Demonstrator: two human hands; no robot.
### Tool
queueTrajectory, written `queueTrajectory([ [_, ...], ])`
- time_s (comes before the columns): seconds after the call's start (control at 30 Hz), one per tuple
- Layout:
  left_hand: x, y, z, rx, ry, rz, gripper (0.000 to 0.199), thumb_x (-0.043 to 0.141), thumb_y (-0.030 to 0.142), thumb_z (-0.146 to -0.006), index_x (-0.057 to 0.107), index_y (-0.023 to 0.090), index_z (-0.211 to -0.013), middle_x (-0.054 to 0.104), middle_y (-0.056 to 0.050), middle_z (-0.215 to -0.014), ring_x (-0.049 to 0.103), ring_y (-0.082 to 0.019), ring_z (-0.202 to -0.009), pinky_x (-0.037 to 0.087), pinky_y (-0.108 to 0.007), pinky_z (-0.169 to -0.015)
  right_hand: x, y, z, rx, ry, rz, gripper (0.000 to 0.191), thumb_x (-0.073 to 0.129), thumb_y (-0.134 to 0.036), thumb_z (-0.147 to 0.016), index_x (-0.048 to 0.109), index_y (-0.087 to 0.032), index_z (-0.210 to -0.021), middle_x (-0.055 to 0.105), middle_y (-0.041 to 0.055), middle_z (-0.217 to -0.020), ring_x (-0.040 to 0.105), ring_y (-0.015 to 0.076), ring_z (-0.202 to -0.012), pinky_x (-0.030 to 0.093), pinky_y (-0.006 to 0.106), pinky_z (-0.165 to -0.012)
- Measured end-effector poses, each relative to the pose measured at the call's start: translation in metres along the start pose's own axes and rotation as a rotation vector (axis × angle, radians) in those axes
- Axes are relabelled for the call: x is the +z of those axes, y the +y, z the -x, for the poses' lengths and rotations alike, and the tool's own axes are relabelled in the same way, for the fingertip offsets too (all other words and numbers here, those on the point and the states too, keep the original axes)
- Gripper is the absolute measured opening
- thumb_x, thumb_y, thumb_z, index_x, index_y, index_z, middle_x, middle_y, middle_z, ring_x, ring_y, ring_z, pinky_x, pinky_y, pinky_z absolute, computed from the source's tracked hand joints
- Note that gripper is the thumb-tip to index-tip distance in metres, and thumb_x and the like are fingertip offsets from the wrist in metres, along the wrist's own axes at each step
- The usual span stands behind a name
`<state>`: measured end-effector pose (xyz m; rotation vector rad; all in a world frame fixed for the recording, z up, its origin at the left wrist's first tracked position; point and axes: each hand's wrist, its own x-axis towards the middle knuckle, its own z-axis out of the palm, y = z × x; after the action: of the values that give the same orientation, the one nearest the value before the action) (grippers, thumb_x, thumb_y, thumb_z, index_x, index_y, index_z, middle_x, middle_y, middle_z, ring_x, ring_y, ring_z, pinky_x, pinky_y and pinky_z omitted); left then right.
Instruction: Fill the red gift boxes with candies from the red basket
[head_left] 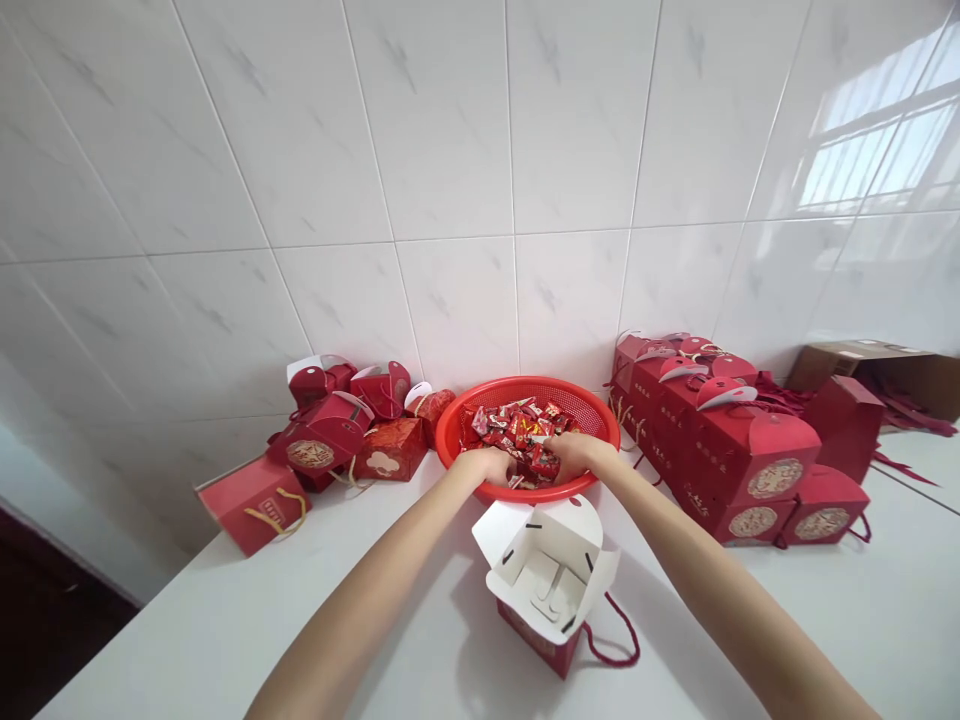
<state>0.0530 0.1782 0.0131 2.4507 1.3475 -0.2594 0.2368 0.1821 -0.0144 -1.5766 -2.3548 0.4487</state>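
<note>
My left hand [495, 465] reaches into a red plastic basket [448, 432] of wrapped candies [517, 425], at its near left side. Across from it, my right hand [571, 454] dips into the same candies, fingers bent downward. Candies and the backs of my hands hide most fingertips, so any grip is unclear. Between my forearms stands an open gift box [536, 640], red outside and white inside, with its flaps spread. Its inside shows only the folded white bottom. A dark red cord handle [619, 660] hangs out on its right.
Several closed red gift boxes [322, 440] are piled at the left, one lying tipped near the table edge. More boxes [750, 450] stand stacked on the right, with a cardboard carton [862, 352] behind. A tiled wall [465, 150] backs the white table [247, 620].
</note>
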Motion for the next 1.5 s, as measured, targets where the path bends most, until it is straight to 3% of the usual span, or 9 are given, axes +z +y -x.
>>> queueTrajectory([
  [0.1, 0.001, 0.0, 0.002, 0.015, -0.085, 0.009, 0.024, 0.065, 0.015, -0.055, 0.071, 0.022, -0.078, 0.076, -0.006, -0.084, 0.067, -0.025, -0.07, 0.047, -0.028, -0.058, -0.003, -0.002, 0.003, 0.025, -0.136, 0.0, 0.037, 0.083, -0.011, -0.046, 0.067, -0.021, -0.077, 0.065, 0.0029, -0.071, 0.064, 0.0249, -0.07, 0.05, 0.033, -0.062],
  [0.23, 0.004, 0.001, 0.003, 0.024, 0.018, 0.143, 0.014, 0.064, 0.012, -0.055, 0.062, 0.02, -0.067, 0.067, -0.002, -0.066, 0.062, -0.021, -0.061, 0.041, -0.026, -0.052, -0.01, -0.007, 0.009, -0.038, -0.17, -0.098, 0.034, 0.073, -0.01, -0.057, 0.068, -0.021, -0.088, 0.067, 0.0018, -0.077, 0.063, 0.0216, -0.071, 0.046, 0.028, -0.06],
  [0.4, 0.005, -0.004, -0.001, 0.08, 0.318, 0.479, 0.02, 0.059, 0.01, -0.057, 0.065, 0.018, -0.075, 0.062, 0.003, -0.064, 0.059, -0.016, -0.058, 0.044, -0.024, -0.055, -0.014, -0.005, 0.012, -0.114, 0.035, -0.247, 0.037, 0.061, -0.006, -0.062, 0.067, -0.018, -0.097, 0.071, 0.0049, -0.097, 0.064, 0.0234, -0.09, 0.047, 0.028, -0.075],
  [0.63, 0.001, -0.011, 0.0, 0.152, 0.686, 0.759, 0.03, 0.068, 0.012, -0.061, 0.067, 0.019, -0.09, 0.071, -0.002, -0.105, 0.063, -0.021, -0.102, 0.047, -0.032, -0.094, -0.01, 0.006, 0.006, 0.024, 0.403, -0.424, 0.029, 0.063, -0.013, -0.068, 0.067, -0.019, -0.096, 0.071, 0.0022, -0.09, 0.065, 0.0218, -0.086, 0.049, 0.03, -0.079],
  [0.83, 0.004, -0.012, 0.002, 0.264, 0.689, 0.859, 0.032, 0.07, 0.016, -0.066, 0.064, 0.019, -0.097, 0.069, -0.002, -0.109, 0.064, -0.018, -0.093, 0.05, -0.032, -0.089, -0.011, 0.004, 0.009, 0.082, 0.452, -0.536, 0.045, 0.07, -0.012, -0.067, 0.066, -0.018, -0.111, 0.07, 0.0095, -0.118, 0.063, 0.0256, -0.112, 0.048, 0.037, -0.097],
  [0.97, 0.004, -0.012, 0.003, 0.291, 0.684, 0.864, 0.034, 0.072, 0.021, -0.069, 0.063, 0.018, -0.101, 0.069, -0.003, -0.102, 0.064, -0.019, -0.094, 0.05, -0.033, -0.09, -0.015, -0.003, 0.016, -0.07, 0.311, -0.746, 0.025, 0.065, -0.022, -0.081, 0.068, -0.017, -0.105, 0.073, 0.0053, -0.093, 0.068, 0.0203, -0.091, 0.053, 0.034, -0.084],
  [1.13, 0.003, -0.009, 0.006, 0.244, 0.654, 0.781, 0.034, 0.069, 0.019, -0.074, 0.062, 0.018, -0.108, 0.067, -0.005, -0.115, 0.064, -0.018, -0.1, 0.05, -0.031, -0.092, -0.016, -0.006, 0.02, -0.145, 0.082, -0.845, 0.041, 0.081, -0.034, -0.072, 0.067, -0.015, -0.105, 0.07, 0.0007, -0.073, 0.066, 0.0179, -0.072, 0.052, 0.03, -0.07],
  [1.3, 0.005, -0.008, 0.005, 0.192, 0.686, 0.766, 0.049, 0.07, 0.011, -0.073, 0.059, 0.019, -0.12, 0.065, -0.009, -0.126, 0.059, -0.023, -0.12, 0.048, -0.033, -0.099, -0.014, -0.003, 0.017, -0.127, 0.136, -0.815, 0.038, 0.078, -0.026, -0.071, 0.07, -0.013, -0.106, 0.066, -0.001, -0.066, 0.062, 0.0159, -0.067, 0.05, 0.028, -0.067],
  [1.5, 0.006, -0.011, 0.0, -0.037, 0.797, 0.592, 0.063, 0.064, 0.002, -0.072, 0.054, 0.018, -0.133, 0.057, -0.014, -0.139, 0.056, -0.025, -0.126, 0.046, -0.036, -0.105, -0.014, -0.003, 0.014, -0.073, 0.29, -0.654, 0.018, 0.067, -0.019, -0.071, 0.074, -0.014, -0.086, 0.069, 0.0017, -0.073, 0.063, 0.0178, -0.072, 0.049, 0.029, -0.071],
])
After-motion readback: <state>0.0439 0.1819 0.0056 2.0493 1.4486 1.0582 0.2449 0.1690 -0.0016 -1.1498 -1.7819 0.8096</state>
